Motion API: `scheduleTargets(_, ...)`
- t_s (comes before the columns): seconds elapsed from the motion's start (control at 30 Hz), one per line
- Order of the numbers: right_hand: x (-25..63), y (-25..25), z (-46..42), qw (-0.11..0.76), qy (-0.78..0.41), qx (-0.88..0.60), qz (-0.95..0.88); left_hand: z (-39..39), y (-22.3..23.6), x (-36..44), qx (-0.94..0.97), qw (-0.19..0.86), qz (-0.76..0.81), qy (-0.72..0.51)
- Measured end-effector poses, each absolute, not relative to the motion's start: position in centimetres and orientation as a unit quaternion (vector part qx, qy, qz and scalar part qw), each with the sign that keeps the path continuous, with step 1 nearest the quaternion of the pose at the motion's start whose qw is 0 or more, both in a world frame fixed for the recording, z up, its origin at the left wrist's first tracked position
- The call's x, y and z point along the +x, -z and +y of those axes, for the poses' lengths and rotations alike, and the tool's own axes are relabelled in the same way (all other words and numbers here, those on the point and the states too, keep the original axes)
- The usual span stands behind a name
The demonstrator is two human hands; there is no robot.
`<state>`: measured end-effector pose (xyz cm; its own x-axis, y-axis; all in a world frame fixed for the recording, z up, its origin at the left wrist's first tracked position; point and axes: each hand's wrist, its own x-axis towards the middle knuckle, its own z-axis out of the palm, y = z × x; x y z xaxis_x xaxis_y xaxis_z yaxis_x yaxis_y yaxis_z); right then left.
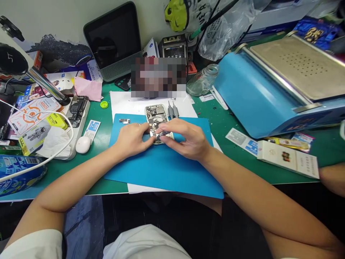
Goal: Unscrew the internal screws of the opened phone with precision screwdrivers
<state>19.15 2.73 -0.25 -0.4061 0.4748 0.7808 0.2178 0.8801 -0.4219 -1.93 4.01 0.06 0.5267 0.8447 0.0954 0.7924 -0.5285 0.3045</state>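
An opened phone (155, 115) with its inner parts showing lies on a blue mat (167, 165). My left hand (132, 138) rests on the mat with its fingers curled against the phone's left edge. My right hand (185, 138) pinches the grey handle of a screwdriver (162, 134) over the phone's lower end. Two more screwdrivers (172, 110) lie just right of the phone's top. A small metal part (124, 121) sits on the mat's far left corner.
A second opened phone (77, 108) lies at the left beside a white earbud case (83, 144) and a white cable (40, 158). A blue machine (269, 90), a glass jar (203, 80) and a white box (288, 158) are to the right. A tablet (114, 39) leans against the wall.
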Motion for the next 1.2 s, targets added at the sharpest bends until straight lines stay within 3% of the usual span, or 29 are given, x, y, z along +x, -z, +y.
scheduleTargets(0.47, 18.5, 0.6, 2.8, 0.514, -0.118, -0.212, -0.823, 3.9, -0.6, -1.8, 0.867, 0.104, 0.477, -0.103)
scheduleTargets(0.67, 18.2, 1.0, 2.4, 0.511, -0.051, -0.205, -0.833, 4.0, -0.7, -1.9, 0.864, 0.107, 0.484, -0.091)
scheduleTargets(0.93, 19.2, 1.3, 2.8, 0.611, -0.079, -0.332, -0.714, 4.0, -0.6, -2.0, 0.862, 0.118, 0.484, -0.092)
scheduleTargets(1.1, 19.8, 1.3, 3.0, 0.577, -0.064, -0.337, -0.742, 4.0, -0.6, -1.9, 0.86, 0.118, 0.489, -0.087)
scheduleTargets(1.2, 20.2, 0.9, 3.0, 0.509, -0.071, -0.341, -0.787, 3.9, -0.7, -1.9, 0.86, 0.119, 0.49, -0.082)
